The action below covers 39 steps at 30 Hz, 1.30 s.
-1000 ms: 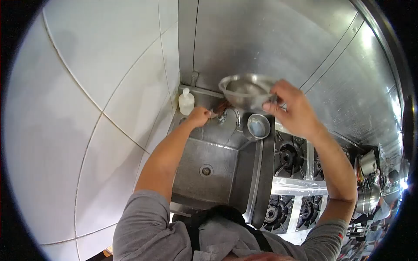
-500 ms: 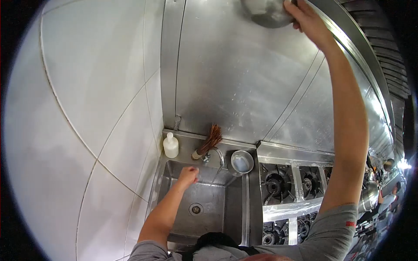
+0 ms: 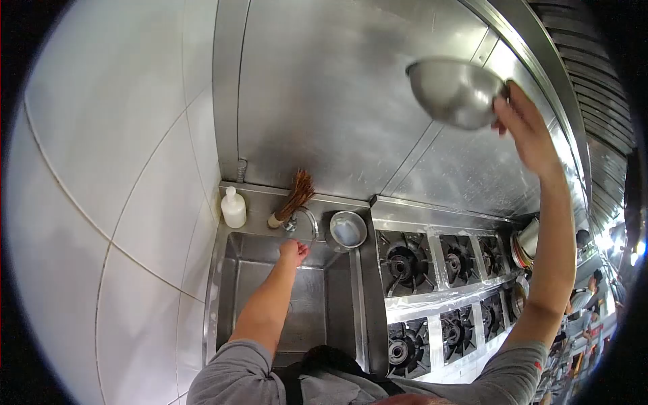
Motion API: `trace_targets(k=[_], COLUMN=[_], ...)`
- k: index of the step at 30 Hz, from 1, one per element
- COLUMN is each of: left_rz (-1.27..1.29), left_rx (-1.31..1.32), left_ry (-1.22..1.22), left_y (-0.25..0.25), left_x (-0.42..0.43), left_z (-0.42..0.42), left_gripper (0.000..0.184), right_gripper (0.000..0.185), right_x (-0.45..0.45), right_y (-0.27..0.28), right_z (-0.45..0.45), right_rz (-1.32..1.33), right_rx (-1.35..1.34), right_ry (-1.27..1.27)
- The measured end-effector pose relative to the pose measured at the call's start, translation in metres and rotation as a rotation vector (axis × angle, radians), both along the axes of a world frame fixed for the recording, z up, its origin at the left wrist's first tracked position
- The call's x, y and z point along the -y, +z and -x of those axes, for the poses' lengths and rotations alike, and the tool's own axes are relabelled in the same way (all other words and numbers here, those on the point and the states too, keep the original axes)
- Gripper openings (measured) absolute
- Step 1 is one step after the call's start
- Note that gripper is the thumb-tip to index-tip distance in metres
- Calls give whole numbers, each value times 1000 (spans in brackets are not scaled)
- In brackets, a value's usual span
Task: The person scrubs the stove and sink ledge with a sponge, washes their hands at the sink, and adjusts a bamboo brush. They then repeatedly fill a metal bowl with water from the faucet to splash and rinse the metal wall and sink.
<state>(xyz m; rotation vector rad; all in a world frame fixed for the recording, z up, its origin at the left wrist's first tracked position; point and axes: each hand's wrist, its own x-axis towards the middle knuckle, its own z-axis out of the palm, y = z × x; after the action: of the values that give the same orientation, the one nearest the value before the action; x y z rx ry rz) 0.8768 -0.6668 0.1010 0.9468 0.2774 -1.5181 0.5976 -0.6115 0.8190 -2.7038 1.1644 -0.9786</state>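
Steel bowl held aloft toward one o'clock from the sink, its rim gripped in the right hand; the left hand, fingers curled, hovers beside the faucet near twelve, though from here I cannot tell whether it holds anything. A white bottle stands at eleven.

Not a single word, number or brand can be read here! A small red mark is spotted on the grey right sleeve, well to the right of the sink, but it is too small to be made out as letters. On the white bottle, at the sink's far left corner, no lettering can be picked out. Blurred red is glimpsed farther right of the sink, unreadable.
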Motion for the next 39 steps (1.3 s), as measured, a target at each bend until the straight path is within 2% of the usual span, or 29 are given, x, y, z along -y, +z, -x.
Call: trace_targets(k=[1,4,6,7,9,11,13,14,16,17,19,20,22,23,25,26,27,28,29,31,32,33,35,36,37,39], left_rz=[-18,-43,-54,-55,-24,78,167,91,-81,-46,64,52,158,136,308,284,326,371,350,520,530,515,278,103,96,-77], left_rx=[-4,10,8,4,7,25,63,163,354,429,652,651,520,524,408,410,399,390,396,41,-47,-38,149,268,275,353], left_ry=[56,5,-25,-35,-72,-143,-209,-206,-213,-286,-490,-499,-682,-701,-726,-743,-769,-790,-800,-864,-903,-907,-815,-752,-752,-519], left_y=[1,-17,-34,-43,-65,-99,-120,-95,-16,-2,21,29,46,62,103,114,123,130,137,150,158,147,94,69,56,34], left_x=[4,12,17,21,32,49,65,60,42,37,25,21,10,-1,-27,-35,-42,-49,-56,-72,-78,-81,-91,-92,-96,-110], left_z=[4,18,31,37,47,58,63,62,59,52,40,35,22,16,14,14,15,13,10,1,-5,-11,-26,-32,-38,-46], left_gripper=[10,11,10,10,9,9,10,9,7,7,8,8,20,20,37,37,46,56,56,73,64,64,56,47,47,42], right_gripper=[52,46,49,53,61,36,36,36,47,47,39,39,39,39,39,41,47,46,43,38,34,30,32,33,35,37], right_x=[-10,-18,3,17,72,121,136,133,98,116,165,161,145,133,131,95,89,49,59,38,29,14,32,37,39,43], right_y=[-9,-21,-14,-4,50,95,124,133,147,151,157,143,91,57,-33,-75,-116,-152,-228,-302,-353,-380,-494,-524,-529,-553], right_z=[7,23,27,27,31,25,8,0,-18,-5,30,33,38,39,55,34,43,18,26,5,-7,-22,-32,-42,-58,-95], right_rz=[-56,-193,-135,-96,-17,185,306,346,221,218,171,192,159,137,48,-194,-286,-386,-410,-484,-430,-519,-507,-521,-607,-707], right_rx=[7,58,84,108,22,270,352,381,295,296,361,333,299,263,259,296,3,-21,81,-250,-241,-184,-208,-214,-215,-208], right_ry=[3,17,-61,-127,-12,-96,-78,-74,-340,-345,-146,-118,-105,-84,-39,26,-59,-70,-1,155,190,212,435,512,424,339])
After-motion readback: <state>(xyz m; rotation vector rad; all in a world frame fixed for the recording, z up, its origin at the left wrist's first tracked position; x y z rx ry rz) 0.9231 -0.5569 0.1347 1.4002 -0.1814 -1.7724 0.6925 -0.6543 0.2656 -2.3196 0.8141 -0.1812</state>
